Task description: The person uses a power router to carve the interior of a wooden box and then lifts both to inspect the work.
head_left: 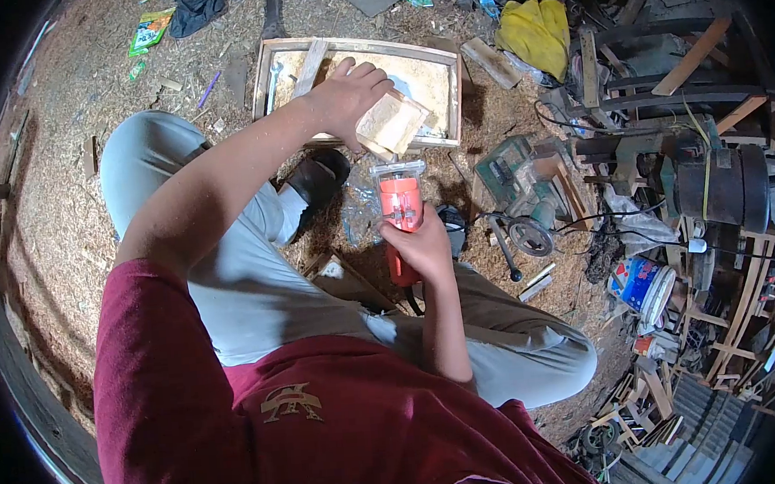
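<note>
My left hand [350,102] is closed around the far left side of a pale wooden block [395,123], which is tilted and overlaps the near part of a shallow wooden tray [457,105]. In my right hand [423,244] is an orange trim router [400,194], gripped around its body. The router's clear base points away from me, just short of the block's near edge. A dark cord leaves its rear end, close to my lap. Sawdust fills much of the tray, where a wrench [274,82] lies at the left and a wooden strip [310,67] crosses the rim.
A green metal machine with a handwheel [530,236] stands to the right on the sawdust-covered floor. Beyond it are a yellow cloth [535,36], a paint bucket [646,286] and a large machine drum [713,188]. Dark cords and scrap wood lie along that side.
</note>
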A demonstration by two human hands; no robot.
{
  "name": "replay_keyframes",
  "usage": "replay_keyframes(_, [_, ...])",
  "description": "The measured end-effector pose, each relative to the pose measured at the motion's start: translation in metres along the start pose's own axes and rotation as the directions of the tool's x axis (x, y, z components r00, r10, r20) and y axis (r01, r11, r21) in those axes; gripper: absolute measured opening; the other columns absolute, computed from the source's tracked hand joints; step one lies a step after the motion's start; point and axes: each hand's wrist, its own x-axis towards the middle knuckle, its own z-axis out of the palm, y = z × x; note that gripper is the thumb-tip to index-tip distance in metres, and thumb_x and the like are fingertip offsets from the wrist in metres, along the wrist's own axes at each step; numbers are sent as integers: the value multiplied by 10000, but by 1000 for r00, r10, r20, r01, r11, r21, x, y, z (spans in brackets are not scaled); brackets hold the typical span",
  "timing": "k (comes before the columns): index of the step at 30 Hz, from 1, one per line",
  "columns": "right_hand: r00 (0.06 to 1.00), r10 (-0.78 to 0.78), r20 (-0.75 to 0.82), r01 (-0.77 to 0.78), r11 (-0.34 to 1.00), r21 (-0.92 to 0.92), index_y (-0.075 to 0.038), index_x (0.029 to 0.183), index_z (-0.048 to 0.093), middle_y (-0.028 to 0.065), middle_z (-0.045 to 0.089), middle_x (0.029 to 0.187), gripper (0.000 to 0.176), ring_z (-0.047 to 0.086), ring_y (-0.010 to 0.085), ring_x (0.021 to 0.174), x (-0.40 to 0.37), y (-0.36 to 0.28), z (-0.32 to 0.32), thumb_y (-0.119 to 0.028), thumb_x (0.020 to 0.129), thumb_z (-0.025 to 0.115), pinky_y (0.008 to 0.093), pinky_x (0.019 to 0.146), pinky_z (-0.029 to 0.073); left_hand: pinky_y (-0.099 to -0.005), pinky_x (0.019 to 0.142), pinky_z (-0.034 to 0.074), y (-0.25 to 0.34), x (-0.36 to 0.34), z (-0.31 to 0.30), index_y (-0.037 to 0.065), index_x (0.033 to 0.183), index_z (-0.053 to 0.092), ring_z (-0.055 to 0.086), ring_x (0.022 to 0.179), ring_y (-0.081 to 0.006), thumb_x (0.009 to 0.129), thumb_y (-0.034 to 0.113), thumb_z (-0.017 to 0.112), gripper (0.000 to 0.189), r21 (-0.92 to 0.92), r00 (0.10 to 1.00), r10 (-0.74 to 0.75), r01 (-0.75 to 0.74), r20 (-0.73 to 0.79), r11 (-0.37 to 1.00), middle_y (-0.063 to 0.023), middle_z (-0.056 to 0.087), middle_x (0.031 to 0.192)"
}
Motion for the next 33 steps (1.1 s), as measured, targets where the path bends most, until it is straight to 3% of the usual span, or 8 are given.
replay_keyframes(3, [1000,-11,9,11,999,52,-11,1127,714,108,795,1006,498,761,201,907,-1,0,0,-332,813,929,371,872,591,-505,1116,359,0,0,-2,53,1522,529,532,1376,-320,435,472,1028,1267,-2,1000,2,-1,15,1000,-124,589,1416])
replay_keyframes(6, [1000,19,15,-20,999,41,-8,1133,686,196,793,1047,566,791,340,976,0,1,0,-380,769,905,427,902,596,-512,1157,370,4,0,-8,-9,1552,508,521,1394,-302,439,472,1048,1328,0,998,-21,21,52,1000,-133,599,1439])
replay_keyframes(9, [1000,-2,14,1,997,74,-6,1130,684,197,793,1039,569,790,345,968,0,2,1,-385,769,906,431,897,597,-507,1124,358,3,0,-5,41,1534,518,520,1396,-321,435,470,1032,1287,-4,999,-15,15,34,1000,-132,584,1434])
replay_keyframes(12, [1000,-11,2,11,1000,16,-13,1120,712,104,790,997,503,752,190,897,1,2,1,-341,812,937,365,853,588,-512,1130,356,2,0,-3,41,1541,513,519,1399,-324,440,467,1032,1290,6,999,-12,12,30,1000,-136,580,1442])
replay_keyframes(33, [1000,14,-2,-14,1000,-7,-21,1119,722,112,794,1016,503,761,213,917,1,0,0,-355,803,927,377,878,589,-518,1133,354,2,-1,-3,49,1536,522,529,1388,-330,440,460,1020,1272,11,1000,-9,9,15,1000,-139,584,1444])
